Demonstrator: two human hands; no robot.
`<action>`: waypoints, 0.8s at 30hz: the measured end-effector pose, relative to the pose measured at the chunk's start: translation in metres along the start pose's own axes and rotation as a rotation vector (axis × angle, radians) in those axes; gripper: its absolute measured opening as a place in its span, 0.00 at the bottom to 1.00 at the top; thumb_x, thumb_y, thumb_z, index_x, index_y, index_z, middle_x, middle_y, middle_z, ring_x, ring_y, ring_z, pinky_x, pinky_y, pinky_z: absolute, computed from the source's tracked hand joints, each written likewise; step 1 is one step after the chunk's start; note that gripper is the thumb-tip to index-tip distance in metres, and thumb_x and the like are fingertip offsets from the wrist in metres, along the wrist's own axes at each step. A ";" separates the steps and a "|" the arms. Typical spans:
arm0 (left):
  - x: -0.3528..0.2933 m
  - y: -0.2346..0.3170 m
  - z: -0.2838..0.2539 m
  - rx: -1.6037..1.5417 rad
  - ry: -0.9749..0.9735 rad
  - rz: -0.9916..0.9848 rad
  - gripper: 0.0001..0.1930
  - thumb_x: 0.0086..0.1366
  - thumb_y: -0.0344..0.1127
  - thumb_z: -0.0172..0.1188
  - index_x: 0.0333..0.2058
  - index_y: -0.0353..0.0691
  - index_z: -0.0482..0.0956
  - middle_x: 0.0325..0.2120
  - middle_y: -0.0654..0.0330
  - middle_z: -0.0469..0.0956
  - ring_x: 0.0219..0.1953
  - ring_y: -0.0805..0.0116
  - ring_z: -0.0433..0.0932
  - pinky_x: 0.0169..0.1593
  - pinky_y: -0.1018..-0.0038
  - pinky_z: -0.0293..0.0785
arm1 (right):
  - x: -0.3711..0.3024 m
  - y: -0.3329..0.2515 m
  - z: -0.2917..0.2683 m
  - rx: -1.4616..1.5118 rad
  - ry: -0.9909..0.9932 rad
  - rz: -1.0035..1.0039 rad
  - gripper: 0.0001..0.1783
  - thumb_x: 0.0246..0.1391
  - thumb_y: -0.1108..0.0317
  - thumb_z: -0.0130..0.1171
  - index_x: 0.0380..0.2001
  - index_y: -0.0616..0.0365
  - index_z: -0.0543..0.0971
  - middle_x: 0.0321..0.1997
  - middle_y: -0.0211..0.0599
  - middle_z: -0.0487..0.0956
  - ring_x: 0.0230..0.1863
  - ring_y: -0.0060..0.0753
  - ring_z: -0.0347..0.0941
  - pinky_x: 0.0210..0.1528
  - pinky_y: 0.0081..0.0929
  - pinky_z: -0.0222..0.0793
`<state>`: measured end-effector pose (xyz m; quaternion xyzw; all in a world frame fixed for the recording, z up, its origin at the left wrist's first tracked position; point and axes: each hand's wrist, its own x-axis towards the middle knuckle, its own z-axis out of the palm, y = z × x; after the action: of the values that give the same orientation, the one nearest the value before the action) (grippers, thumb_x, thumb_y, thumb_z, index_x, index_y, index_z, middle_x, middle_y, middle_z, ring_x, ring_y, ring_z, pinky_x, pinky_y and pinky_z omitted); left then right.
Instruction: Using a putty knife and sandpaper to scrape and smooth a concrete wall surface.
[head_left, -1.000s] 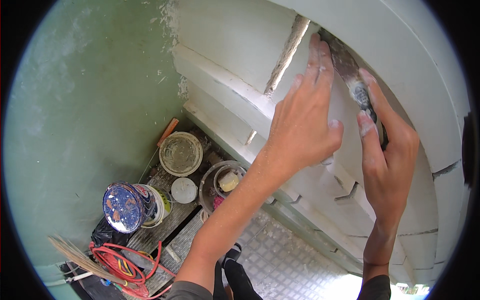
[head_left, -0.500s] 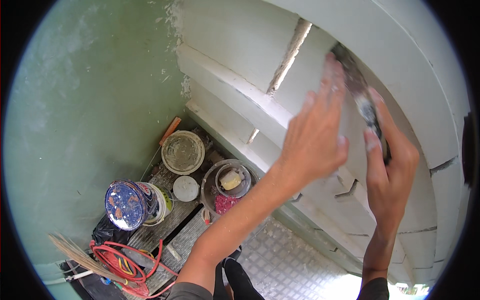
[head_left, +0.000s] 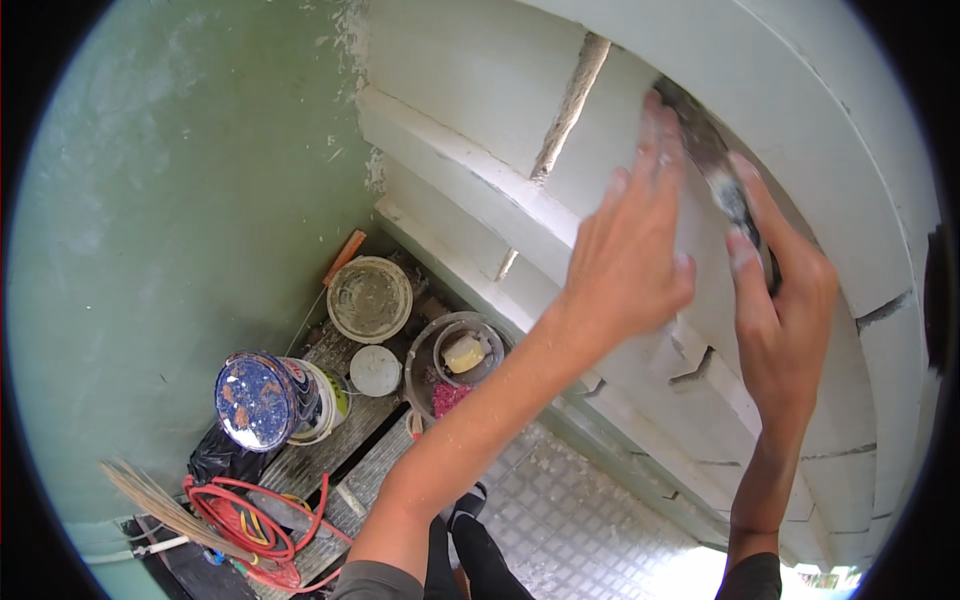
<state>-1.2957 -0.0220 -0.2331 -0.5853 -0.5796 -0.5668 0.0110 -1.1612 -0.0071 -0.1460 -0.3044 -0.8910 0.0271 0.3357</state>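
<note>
My right hand (head_left: 785, 310) is closed round the handle of a putty knife (head_left: 702, 138). Its dark, smeared blade points up and to the left, against the white slatted panel (head_left: 480, 60) under the curved beam. Beside the blade, my left hand (head_left: 632, 245) is held out with its fingers stretched; the fingertips are close to the blade's far end. Whether they press on it I cannot tell. White residue marks the fingers of both hands.
Below stand a blue-lidded paint bucket (head_left: 255, 400), a round crusted tub (head_left: 370, 298), a small white lid (head_left: 376, 371) and a grey basin (head_left: 424, 385) holding a bowl with a yellow sponge (head_left: 463, 354). A red hose (head_left: 240, 525) lies coiled on planks. Green wall (head_left: 180, 220) at left.
The putty knife and both hands have shifted slightly up and left in the picture. The buckets below appear slightly displaced as the view moved a little.
</note>
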 end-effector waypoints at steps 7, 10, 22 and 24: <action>0.001 -0.012 -0.008 -0.001 0.067 -0.032 0.55 0.47 0.30 0.61 0.74 0.30 0.43 0.75 0.37 0.44 0.60 0.30 0.69 0.58 0.54 0.75 | 0.003 -0.012 0.006 -0.026 -0.019 -0.006 0.26 0.55 0.76 0.55 0.59 0.62 0.79 0.26 0.54 0.76 0.22 0.43 0.66 0.31 0.35 0.64; -0.008 0.003 -0.003 -0.018 -0.095 -0.044 0.54 0.49 0.31 0.61 0.74 0.29 0.44 0.75 0.37 0.44 0.64 0.33 0.68 0.58 0.55 0.75 | -0.015 0.001 0.006 0.085 0.113 0.021 0.26 0.56 0.75 0.55 0.60 0.61 0.79 0.25 0.53 0.75 0.22 0.46 0.64 0.30 0.36 0.63; -0.014 0.004 -0.004 -0.031 0.041 0.057 0.55 0.43 0.21 0.60 0.73 0.27 0.45 0.75 0.36 0.42 0.45 0.34 0.73 0.45 0.51 0.79 | -0.018 0.003 -0.007 -0.007 -0.009 -0.015 0.27 0.59 0.75 0.55 0.63 0.60 0.78 0.56 0.46 0.85 0.36 0.27 0.76 0.43 0.23 0.71; -0.012 0.014 -0.001 -0.110 -0.050 0.014 0.57 0.44 0.24 0.59 0.74 0.28 0.42 0.75 0.35 0.43 0.50 0.32 0.73 0.54 0.50 0.75 | -0.017 0.003 -0.016 -0.077 -0.010 -0.030 0.27 0.60 0.76 0.55 0.63 0.61 0.78 0.57 0.46 0.84 0.39 0.27 0.78 0.45 0.23 0.71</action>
<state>-1.2825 -0.0350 -0.2316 -0.6031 -0.5434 -0.5831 -0.0316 -1.1397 -0.0163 -0.1447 -0.3036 -0.8975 -0.0108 0.3198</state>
